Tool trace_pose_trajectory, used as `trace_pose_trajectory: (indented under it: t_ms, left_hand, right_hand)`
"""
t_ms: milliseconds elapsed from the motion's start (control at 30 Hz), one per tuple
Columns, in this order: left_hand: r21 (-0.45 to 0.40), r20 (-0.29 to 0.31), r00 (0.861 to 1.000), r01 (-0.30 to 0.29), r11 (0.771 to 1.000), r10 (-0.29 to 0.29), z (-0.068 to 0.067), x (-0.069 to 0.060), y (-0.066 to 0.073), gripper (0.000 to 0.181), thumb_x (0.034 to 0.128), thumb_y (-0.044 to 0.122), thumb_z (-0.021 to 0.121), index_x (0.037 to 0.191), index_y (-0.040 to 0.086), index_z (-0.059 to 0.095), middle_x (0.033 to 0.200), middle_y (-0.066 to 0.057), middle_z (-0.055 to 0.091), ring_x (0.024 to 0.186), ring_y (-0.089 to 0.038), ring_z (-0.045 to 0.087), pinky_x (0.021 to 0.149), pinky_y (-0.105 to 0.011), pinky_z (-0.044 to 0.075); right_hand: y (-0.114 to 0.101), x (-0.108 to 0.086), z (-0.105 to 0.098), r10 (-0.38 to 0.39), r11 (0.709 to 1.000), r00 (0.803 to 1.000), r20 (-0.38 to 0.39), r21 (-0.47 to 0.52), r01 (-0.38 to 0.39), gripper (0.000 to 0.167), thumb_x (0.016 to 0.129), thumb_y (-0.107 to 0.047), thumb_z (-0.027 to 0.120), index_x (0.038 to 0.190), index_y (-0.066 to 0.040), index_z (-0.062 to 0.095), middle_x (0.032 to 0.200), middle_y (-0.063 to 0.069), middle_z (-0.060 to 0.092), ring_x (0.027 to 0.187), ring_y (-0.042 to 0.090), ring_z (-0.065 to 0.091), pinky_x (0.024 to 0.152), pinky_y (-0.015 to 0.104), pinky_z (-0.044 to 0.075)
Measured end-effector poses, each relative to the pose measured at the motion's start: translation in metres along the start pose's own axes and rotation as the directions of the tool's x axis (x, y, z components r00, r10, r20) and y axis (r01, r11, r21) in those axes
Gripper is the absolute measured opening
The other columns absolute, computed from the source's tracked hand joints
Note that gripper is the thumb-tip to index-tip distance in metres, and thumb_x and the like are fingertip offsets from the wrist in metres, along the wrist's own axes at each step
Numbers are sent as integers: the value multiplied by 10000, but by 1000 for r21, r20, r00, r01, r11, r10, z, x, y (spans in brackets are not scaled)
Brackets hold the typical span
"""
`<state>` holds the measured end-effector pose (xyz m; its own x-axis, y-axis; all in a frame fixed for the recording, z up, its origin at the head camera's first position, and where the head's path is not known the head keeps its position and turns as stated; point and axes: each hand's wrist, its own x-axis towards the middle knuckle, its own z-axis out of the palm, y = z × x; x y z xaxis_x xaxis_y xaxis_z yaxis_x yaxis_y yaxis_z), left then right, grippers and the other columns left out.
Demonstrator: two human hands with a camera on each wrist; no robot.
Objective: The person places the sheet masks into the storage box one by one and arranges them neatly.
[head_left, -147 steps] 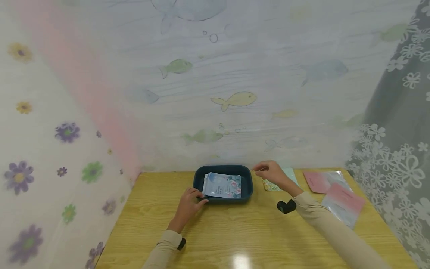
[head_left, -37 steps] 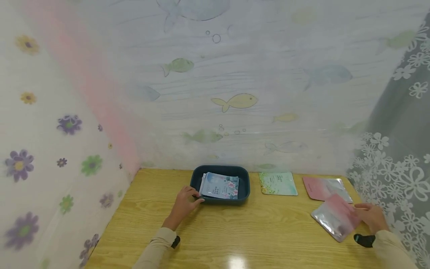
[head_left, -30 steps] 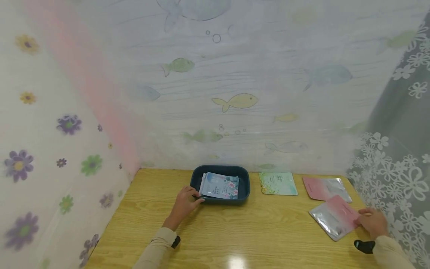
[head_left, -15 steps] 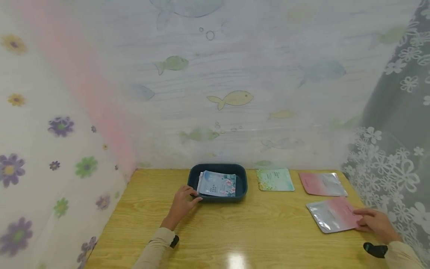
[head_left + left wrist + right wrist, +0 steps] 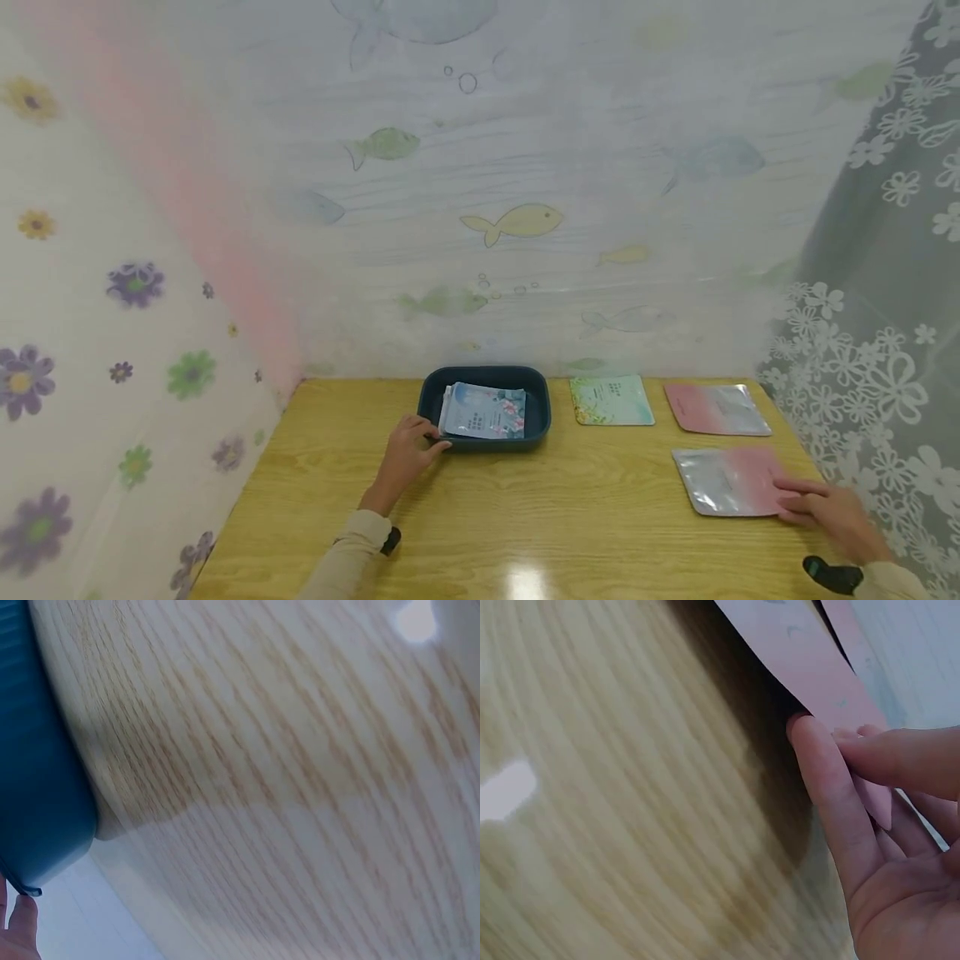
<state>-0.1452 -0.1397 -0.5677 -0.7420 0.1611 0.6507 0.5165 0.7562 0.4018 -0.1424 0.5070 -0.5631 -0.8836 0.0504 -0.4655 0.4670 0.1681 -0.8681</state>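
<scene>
My left hand (image 5: 407, 455) pinches the near left rim of a dark blue plastic bin (image 5: 487, 446); in the left wrist view its fingertips (image 5: 22, 919) are at the rim of the bin (image 5: 45, 765). Inside the bin lies a small stack of pale blue floral sheet mask packets (image 5: 486, 410). At the right, my right hand (image 5: 832, 512) holds the pink end of a pink and silver sheet mask packet (image 5: 731, 481) between thumb and fingers. The right wrist view shows this packet (image 5: 795, 656) tilted, its edge above the wood.
A second pink and silver packet (image 5: 717, 409) lies just behind the held one. Between it and the bin is a pale green packet (image 5: 612, 400). The wooden table (image 5: 570, 517) ends at a fish-patterned curtain (image 5: 517, 325) behind and a flowered curtain at each side.
My right hand has gone from beside the bin to the near pink packet, gripped it and turned it from slanted to nearly straight, apart from the other. My left hand stays on the rim.
</scene>
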Motion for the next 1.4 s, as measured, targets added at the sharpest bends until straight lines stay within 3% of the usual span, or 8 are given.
trace_pose_trajectory:
  t_ms: [133,233,300,600,967,1067,1267,1400]
  left_hand:
    - [-7,4,1000,5,1000,-5,1,0,0,245,639,143,883,734,75,668,789,24,575,797,-164,521,719,-352,489]
    - [-12,0,1000,5,1000,-5,2,0,0,242,642,144,882,736,73,670,794,32,572,796,-160,520,718,-350,488]
    - [-14,-1,1000,11,1000,-11,2,0,-1,244,638,139,883,735,70,670,795,36,573,797,-155,519,718,-347,485]
    - [-26,-18,1000,3,1000,-3,0,1,-1,242,634,124,884,734,59,674,798,22,581,798,-168,522,719,-364,484]
    - [-20,-23,1000,-6,1000,5,1,-1,-1,249,628,127,889,727,74,667,792,11,578,785,-166,517,706,-352,486]
    - [-17,-27,1000,-12,1000,12,2,-1,-2,255,624,130,891,726,80,663,790,14,579,786,-164,521,710,-352,486]
    - [-27,-32,999,-31,999,30,3,-1,-3,257,625,135,890,732,79,663,795,7,581,793,-168,526,710,-351,486]
    - [-32,-45,998,-37,999,36,3,-1,-6,257,626,133,889,735,87,661,803,10,578,791,-158,522,707,-336,479]
  right_hand:
    - [10,-7,10,-2,995,997,-80,94,10,299,818,145,549,1064,46,687,807,-23,660,707,134,678,709,380,551]
    - [15,-10,19,-2,991,985,-172,130,25,330,826,143,530,813,-90,762,753,-35,657,666,116,670,672,363,557]
    - [16,-11,23,-5,989,979,-202,143,35,336,828,142,527,792,-96,762,747,-39,657,658,103,665,664,358,558]
    - [12,-14,33,30,979,988,-151,206,2,356,768,174,576,796,-128,763,766,-131,618,695,127,679,706,364,552]
    - [3,-24,60,-2,995,949,-315,95,34,224,797,85,633,948,-33,749,738,-123,642,639,83,654,610,306,553]
    - [1,-27,64,-39,995,955,-295,78,65,226,803,79,637,1005,24,721,789,-94,651,661,85,657,633,317,555]
    - [-3,-33,72,-72,990,972,-226,100,97,278,829,72,612,926,-143,760,829,-119,640,702,94,668,666,324,556]
    - [-12,-34,79,-102,987,983,-152,105,119,293,844,98,558,991,-73,745,868,-89,648,729,86,667,690,340,555]
